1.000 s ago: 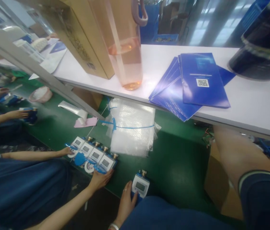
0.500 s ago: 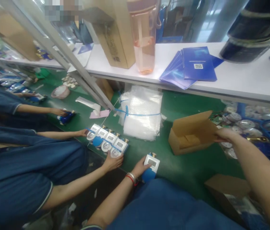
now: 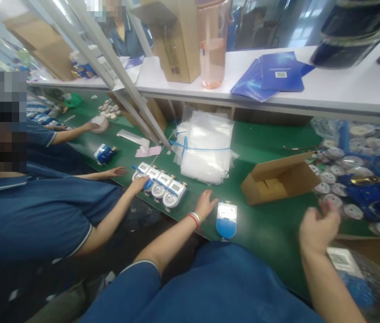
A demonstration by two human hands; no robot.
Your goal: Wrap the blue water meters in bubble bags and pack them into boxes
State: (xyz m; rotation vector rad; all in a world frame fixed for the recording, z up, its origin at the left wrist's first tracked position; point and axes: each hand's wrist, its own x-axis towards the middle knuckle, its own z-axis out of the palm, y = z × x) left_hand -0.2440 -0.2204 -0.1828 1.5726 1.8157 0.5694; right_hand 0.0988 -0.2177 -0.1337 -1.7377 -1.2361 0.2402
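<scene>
left hand (image 3: 205, 205) loosely spread and empty, left of the box (image 3: 277, 169). right hand (image 3: 320, 226) half-curled near its right end, too blurry to tell if holding anything. meter (image 3: 226, 220) lies front-left of the box.

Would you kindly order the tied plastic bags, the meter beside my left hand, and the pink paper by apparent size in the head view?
1. Tied plastic bags
2. Meter, clearly smaller
3. Pink paper, partly covered, judged by what shows
</scene>
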